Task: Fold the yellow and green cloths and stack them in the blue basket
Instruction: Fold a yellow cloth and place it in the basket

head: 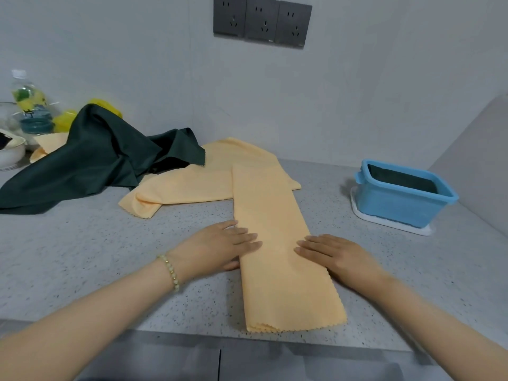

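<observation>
Farthest left of the folded yellow cloth [275, 243], at the edge of the speckled surface [110, 257], stand a white bowl [11, 154] and a clear bottle [30, 105] with a white cap. Nearer that cloth, still well to its left, the green cloth [90, 160] lies unfolded in a rumpled heap, one corner draped over a second yellow cloth [187, 185]. This second cloth stretches loosely sideways, and its right part passes under the far end of the folded one. My left hand [220, 246], with a pale bead bracelet [169, 272] on the wrist, lies flat against the folded cloth's left edge, its fingers straight and resting on the fabric, gripping nothing. The folded yellow cloth itself is a long narrow strip in layers, running from the near edge of the surface away from me, its zigzag-cut end closest to me. On the wall well behind it sits a row of dark sockets [262, 23]. My right hand [335, 254] presses flat on the cloth's right edge, fingers straight and pointing left, also gripping nothing. Well to the right of the cloth and farther back, the blue basket [398, 202] stands upright on a white tray [390, 224]; its inside looks dark and I cannot tell what it holds.
</observation>
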The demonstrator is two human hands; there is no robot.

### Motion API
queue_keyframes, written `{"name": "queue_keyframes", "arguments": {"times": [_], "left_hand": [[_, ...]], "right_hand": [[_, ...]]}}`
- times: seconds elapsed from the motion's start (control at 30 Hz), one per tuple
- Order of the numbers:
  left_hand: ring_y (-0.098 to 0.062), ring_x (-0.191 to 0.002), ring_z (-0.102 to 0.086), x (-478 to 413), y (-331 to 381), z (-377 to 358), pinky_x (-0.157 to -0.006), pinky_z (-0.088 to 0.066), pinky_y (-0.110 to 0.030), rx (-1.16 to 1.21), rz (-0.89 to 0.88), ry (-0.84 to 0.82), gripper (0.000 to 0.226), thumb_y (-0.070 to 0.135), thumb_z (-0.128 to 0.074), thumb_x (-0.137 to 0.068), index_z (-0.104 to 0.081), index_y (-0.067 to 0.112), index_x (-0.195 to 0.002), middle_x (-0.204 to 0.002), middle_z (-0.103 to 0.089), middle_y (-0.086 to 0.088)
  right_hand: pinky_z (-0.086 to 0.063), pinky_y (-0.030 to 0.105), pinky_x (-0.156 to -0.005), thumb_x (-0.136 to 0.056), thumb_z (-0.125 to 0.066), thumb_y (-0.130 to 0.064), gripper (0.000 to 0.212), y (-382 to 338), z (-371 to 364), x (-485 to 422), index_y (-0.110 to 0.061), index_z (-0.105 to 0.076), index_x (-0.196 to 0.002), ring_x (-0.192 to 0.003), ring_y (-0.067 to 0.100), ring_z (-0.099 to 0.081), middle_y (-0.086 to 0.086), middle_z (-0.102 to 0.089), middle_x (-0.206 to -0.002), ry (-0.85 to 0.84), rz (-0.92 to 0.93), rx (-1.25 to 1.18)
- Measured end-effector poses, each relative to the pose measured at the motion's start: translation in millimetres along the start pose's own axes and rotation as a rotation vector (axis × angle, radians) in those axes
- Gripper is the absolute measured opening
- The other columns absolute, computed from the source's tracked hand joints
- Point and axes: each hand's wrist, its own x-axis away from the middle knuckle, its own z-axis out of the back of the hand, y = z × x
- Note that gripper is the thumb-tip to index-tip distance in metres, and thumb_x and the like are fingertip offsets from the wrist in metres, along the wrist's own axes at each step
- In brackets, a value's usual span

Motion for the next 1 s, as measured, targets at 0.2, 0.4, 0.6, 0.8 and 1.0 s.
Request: {"name": "queue_keyframes", "arguments": {"times": [0.2, 0.4, 0.6, 0.8, 1.0], "left_hand": [[-0.014, -0.145, -0.016, 9, 12, -4, -0.117, -0.001, -0.027, 0.028, 0.030, -0.079, 0.071, 0.004, -0.043, -0.098, -0.006, 0.028, -0.153, -0.160, -0.011, 0.005], [-0.005, -0.107, -0.063, 34, 22, 1, -0.090, -0.047, -0.015, 0.267, 0.014, 0.214, 0.049, 0.032, -0.076, -0.080, -0.060, 0.039, -0.125, -0.123, -0.064, 0.013], [-0.009, -0.064, -0.048, 17, 6, 10, -0.062, -0.035, -0.024, 0.881, 0.402, 0.193, 0.049, 0.057, -0.032, -0.094, -0.056, 0.019, -0.077, -0.070, -0.052, 0.004], [-0.010, -0.054, -0.052, 0, 0, 0, -0.060, -0.043, -0.024, 1.009, 0.763, 0.246, 0.045, 0.043, -0.054, -0.094, -0.061, 0.016, -0.058, -0.059, -0.064, 0.002], [-0.004, -0.054, -0.053, -7, 3, -5, -0.061, -0.046, -0.022, 0.920, 0.900, 0.241, 0.044, 0.045, -0.052, -0.094, -0.059, 0.022, -0.057, -0.062, -0.066, 0.007]], "right_hand": [[-0.055, 0.038, -0.085, -0.055, -0.086, 0.007, 0.056, -16, 6, 0, -0.014, -0.074, -0.106, -0.096, 0.016, -0.070, 0.000, -0.072, -0.108, 0.000, -0.104, -0.146], [-0.050, 0.021, -0.089, -0.081, -0.059, -0.006, 0.038, -31, 12, 6, -0.026, -0.071, -0.111, -0.100, -0.004, -0.062, -0.019, -0.067, -0.111, -0.051, -0.306, -0.355], [-0.044, 0.023, -0.059, -0.088, -0.056, -0.006, 0.034, -8, 8, -29, -0.028, -0.065, -0.064, -0.058, -0.004, -0.052, -0.014, -0.061, -0.061, -0.100, -0.741, -0.852], [-0.026, 0.021, -0.050, -0.088, -0.066, -0.030, 0.042, 4, -29, -57, -0.015, -0.046, -0.054, -0.048, 0.008, -0.037, -0.006, -0.042, -0.051, -0.035, -1.098, -0.778], [-0.034, 0.026, -0.053, -0.087, -0.064, -0.033, 0.033, -2, -41, -63, -0.019, -0.049, -0.061, -0.057, 0.009, -0.048, -0.006, -0.053, -0.059, 0.035, -1.158, -0.564]]}}
